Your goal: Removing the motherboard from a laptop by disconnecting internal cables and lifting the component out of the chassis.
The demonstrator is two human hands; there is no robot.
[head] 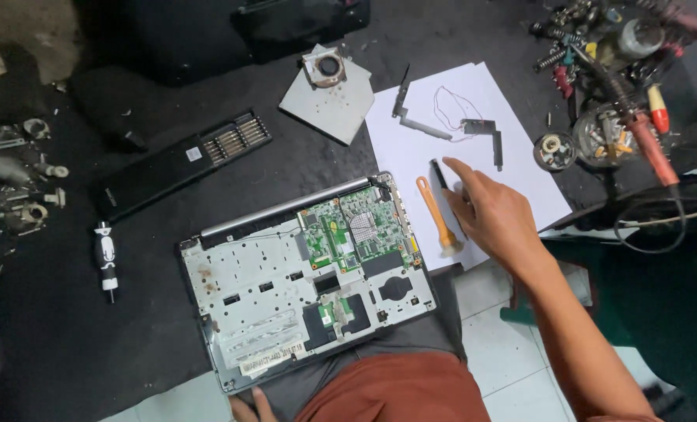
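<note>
The right hand [495,215] was stretched over the white paper sheet [458,117], palm down, with the fingers spread loosely and the index finger straight. Its fingertips were at a small dark flat part [439,173] on the sheet; I cannot tell whether the hand gripped it or only touched it. Just beside the hand, on its left in the picture, lay an orange plastic pry tool [436,215], partly on the near edge of the sheet.

The left hand [248,408] showed only some fingers at the bottom edge of the picture, under the near edge of the opened laptop base [286,297]; what it held is hidden. The base rested partly on the person's lap and partly on the black mat [67,344], with a green circuit board [348,230] in its far right corner and a long pale label along its near edge.

The far part of the sheet carried two black hinge brackets [411,117] with thin wires; between them and the hand the paper was free. A grey optical drive [326,90] lay just beyond the sheet's left edge. On the mat to the left were a black bit case [180,160] and a screwdriver [107,262], with open mat around them. Tools and small jars [606,137] crowded the far right corner.
</note>
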